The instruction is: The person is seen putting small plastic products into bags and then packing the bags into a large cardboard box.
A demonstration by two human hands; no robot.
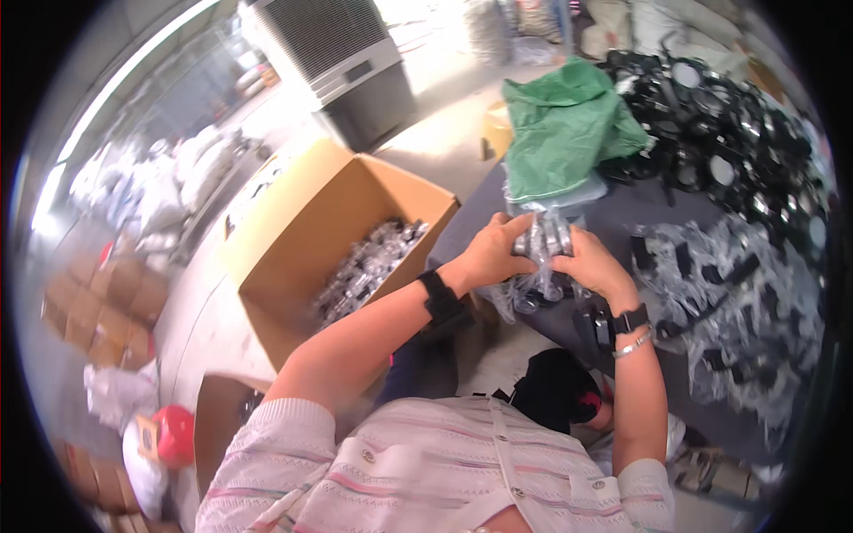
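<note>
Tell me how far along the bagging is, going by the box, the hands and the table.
Done: the open cardboard box already holds a layer of clear-bagged items. In hand: the left hand and right hand together grip a clear plastic bag with a dark item inside. Left: a big heap of black unbagged parts and a spread of empty clear bags on the dark table.

My worktop (635,213) is a dark grey surface, and I take the crumpled green bag (564,124) lying on its far edge as the landmark. Right of the green bag sits a big heap of black round parts (720,115), and nearer to me than that heap a spread of clear plastic sleeves with black pieces (737,293) covers the surface. Left of the green bag, down on the concrete floor (444,142), stands an open cardboard box (333,240) of wrapped pieces.
</note>
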